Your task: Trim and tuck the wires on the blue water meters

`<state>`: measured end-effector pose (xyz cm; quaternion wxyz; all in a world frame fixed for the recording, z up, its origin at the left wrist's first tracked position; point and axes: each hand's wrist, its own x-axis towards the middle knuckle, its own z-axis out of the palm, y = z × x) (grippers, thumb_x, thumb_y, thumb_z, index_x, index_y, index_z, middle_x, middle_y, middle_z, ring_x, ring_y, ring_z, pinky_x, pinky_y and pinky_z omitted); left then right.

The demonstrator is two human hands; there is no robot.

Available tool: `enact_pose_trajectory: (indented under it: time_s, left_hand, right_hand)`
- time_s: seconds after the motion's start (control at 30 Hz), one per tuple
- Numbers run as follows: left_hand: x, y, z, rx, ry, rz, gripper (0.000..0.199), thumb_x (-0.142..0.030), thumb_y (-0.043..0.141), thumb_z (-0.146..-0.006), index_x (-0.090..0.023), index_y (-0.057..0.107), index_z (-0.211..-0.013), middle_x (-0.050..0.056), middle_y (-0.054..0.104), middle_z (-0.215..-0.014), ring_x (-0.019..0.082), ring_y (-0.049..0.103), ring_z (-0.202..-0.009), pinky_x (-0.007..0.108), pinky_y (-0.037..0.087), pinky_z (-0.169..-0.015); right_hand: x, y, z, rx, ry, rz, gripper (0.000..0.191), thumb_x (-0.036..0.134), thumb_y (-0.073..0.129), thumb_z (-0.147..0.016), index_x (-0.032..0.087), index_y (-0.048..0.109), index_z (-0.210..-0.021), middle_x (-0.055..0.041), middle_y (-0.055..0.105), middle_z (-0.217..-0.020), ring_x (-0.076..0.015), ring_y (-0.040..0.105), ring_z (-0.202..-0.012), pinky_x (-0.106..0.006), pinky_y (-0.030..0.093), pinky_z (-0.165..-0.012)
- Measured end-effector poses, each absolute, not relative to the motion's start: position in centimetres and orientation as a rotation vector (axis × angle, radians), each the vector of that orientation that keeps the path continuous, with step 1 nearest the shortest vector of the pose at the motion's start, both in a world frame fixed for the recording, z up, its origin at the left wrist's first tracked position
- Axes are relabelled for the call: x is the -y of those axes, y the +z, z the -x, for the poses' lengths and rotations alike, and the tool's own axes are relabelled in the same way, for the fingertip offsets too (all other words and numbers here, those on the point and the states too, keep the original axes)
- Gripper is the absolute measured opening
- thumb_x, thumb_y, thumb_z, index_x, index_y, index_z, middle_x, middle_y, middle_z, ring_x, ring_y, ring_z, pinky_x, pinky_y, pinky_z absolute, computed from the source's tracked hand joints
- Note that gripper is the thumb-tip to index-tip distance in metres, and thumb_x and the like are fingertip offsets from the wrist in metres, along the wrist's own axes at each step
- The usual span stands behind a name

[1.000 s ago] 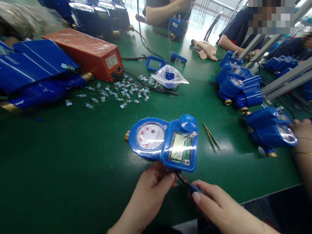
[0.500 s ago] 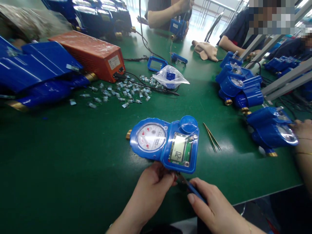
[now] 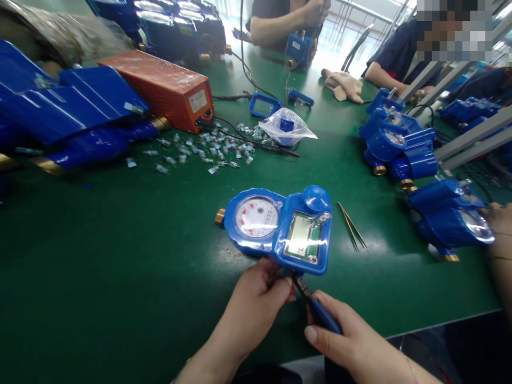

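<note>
A blue water meter (image 3: pixel 256 217) with a round dial and a small LCD display (image 3: pixel 300 234) lies on the green table, its brass fitting pointing left. At its near edge, my left hand (image 3: pixel 250 298) is closed, thumb and fingertips pinched together under the housing; what they hold is hidden. My right hand (image 3: pixel 340 333) grips blue-handled pliers (image 3: pixel 323 314), whose jaws reach the near edge of the display housing beside my left fingertips. The jaw tips are partly hidden. Gold tweezers (image 3: pixel 352 226) rest just right of the meter.
An orange box (image 3: pixel 160 88) with cables stands at the back left, near many small clear parts (image 3: pixel 216 149) and a plastic bag (image 3: pixel 288 127). More blue meters (image 3: pixel 400 136) sit right, with a co-worker's hand (image 3: pixel 500 218) at one. Other people sit across the table.
The view has shifted slightly left, so things appear further right. The pliers have turned a little in my right hand. The number 20 on the display has given way to a different reading.
</note>
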<state>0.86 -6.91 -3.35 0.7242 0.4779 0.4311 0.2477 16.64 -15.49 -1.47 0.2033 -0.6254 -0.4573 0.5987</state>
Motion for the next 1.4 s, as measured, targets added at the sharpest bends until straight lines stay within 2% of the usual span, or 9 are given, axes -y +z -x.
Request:
enact_pose_trajectory:
  time_s: [0.43, 0.63, 0.8, 0.93, 1.07, 1.17, 1.27, 1.33, 1.4]
  left_hand:
    - [7.0, -4.3, -0.5, -0.990, 0.494, -1.120, 0.008, -0.021, 0.050, -0.079, -0.018, 0.055, -0.084, 0.002, 0.063, -0.076, 0.019, 0.060, -0.069, 0.027, 0.046, -0.062]
    - [7.0, -3.6, -0.5, -1.211, 0.358, -1.585, 0.006, -0.022, 0.049, -0.079, -0.019, 0.054, -0.081, 0.001, 0.061, -0.069, 0.019, 0.056, -0.063, 0.028, 0.037, -0.057]
    - [7.6, -1.2, 1.6, -1.338, 0.150, -1.925, 0.010, -0.016, 0.044, -0.077, -0.021, 0.052, -0.076, 0.000, 0.061, -0.070, 0.018, 0.056, -0.062, 0.027, 0.033, -0.056]
    - [4.9, 1.1, 5.4, -1.636, 0.177, -2.055, 0.011, -0.028, 0.046, -0.083, -0.022, 0.055, -0.087, 0.001, 0.063, -0.073, 0.021, 0.060, -0.067, 0.030, 0.039, -0.061]
    - [-1.8, 2.2, 7.3, -1.950, 0.399, -2.216, 0.037, -0.032, 0.048, -0.085, -0.020, 0.049, -0.120, 0.009, 0.065, -0.102, 0.026, 0.064, -0.085, 0.036, 0.047, -0.074]
    - [-4.5, 2.6, 6.1, -1.857, 0.468, -2.351, 0.067, -0.027, 0.054, -0.082, -0.012, 0.026, -0.141, 0.018, 0.038, -0.142, 0.032, 0.048, -0.120, 0.043, 0.043, -0.095]
    - [-1.5, 2.9, 3.7, -1.741, 0.745, -2.274, 0.064, -0.033, 0.050, -0.087, -0.016, 0.023, -0.143, 0.014, 0.033, -0.146, 0.029, 0.033, -0.132, 0.045, 0.030, -0.109]
    - [2.7, 2.5, 1.8, -1.641, 0.951, -2.074, 0.059, -0.039, 0.045, -0.090, -0.026, 0.022, -0.143, 0.008, 0.032, -0.146, 0.027, 0.033, -0.132, 0.047, 0.030, -0.109]
    - [6.7, 1.5, -0.1, -1.553, 0.961, -1.960, 0.062, -0.043, 0.044, -0.090, -0.029, 0.016, -0.144, 0.008, 0.020, -0.151, 0.031, 0.021, -0.137, 0.054, 0.027, -0.108]
  right_hand:
    - [17.1, -1.8, -16.7, 1.536, 1.486, 1.646, 0.024, 0.042, 0.059, -0.078, 0.020, 0.049, -0.079, 0.0029, 0.044, -0.069, -0.0121, 0.039, -0.061, -0.024, 0.032, -0.055]
    - [15.1, -1.6, -17.1, 1.187, 0.750, 1.524, 0.024, 0.037, 0.053, -0.087, 0.023, 0.047, -0.106, -0.0064, 0.049, -0.109, -0.0149, 0.051, -0.077, -0.028, 0.044, -0.071]
    - [11.0, -3.1, -16.6, 1.121, 0.694, 1.512, 0.035, 0.043, 0.053, -0.086, 0.023, 0.044, -0.114, -0.0080, 0.048, -0.122, -0.0159, 0.053, -0.082, -0.033, 0.041, -0.079]
    - [10.7, -4.2, -16.3, 1.058, 0.754, 1.495, 0.034, 0.044, 0.055, -0.086, 0.023, 0.045, -0.111, -0.0069, 0.050, -0.121, -0.0193, 0.053, -0.094, -0.033, 0.040, -0.081]
    - [11.0, -4.7, -16.6, 1.042, 0.791, 1.455, 0.034, 0.044, 0.057, -0.084, 0.022, 0.047, -0.108, -0.0072, 0.055, -0.116, -0.0168, 0.055, -0.080, -0.032, 0.043, -0.074]
    - [10.5, -4.7, -17.5, 0.996, 0.765, 1.430, 0.033, 0.044, 0.057, -0.084, 0.022, 0.048, -0.107, -0.0078, 0.057, -0.112, -0.0152, 0.055, -0.072, -0.033, 0.045, -0.071]
    - [9.4, -4.8, -18.6, 0.920, 0.709, 1.421, 0.030, 0.045, 0.056, -0.084, 0.022, 0.052, -0.103, -0.0088, 0.055, -0.119, -0.0197, 0.057, -0.091, -0.037, 0.045, -0.083]
    - [8.6, -4.9, -19.1, 0.866, 0.745, 1.361, 0.030, 0.046, 0.057, -0.083, 0.022, 0.053, -0.100, -0.0087, 0.055, -0.121, -0.0230, 0.053, -0.106, -0.039, 0.043, -0.090]
    - [8.1, -5.1, -19.1, 0.824, 0.864, 1.272, 0.031, 0.048, 0.057, -0.083, 0.022, 0.054, -0.100, -0.0085, 0.058, -0.118, -0.0241, 0.053, -0.111, -0.040, 0.044, -0.092]
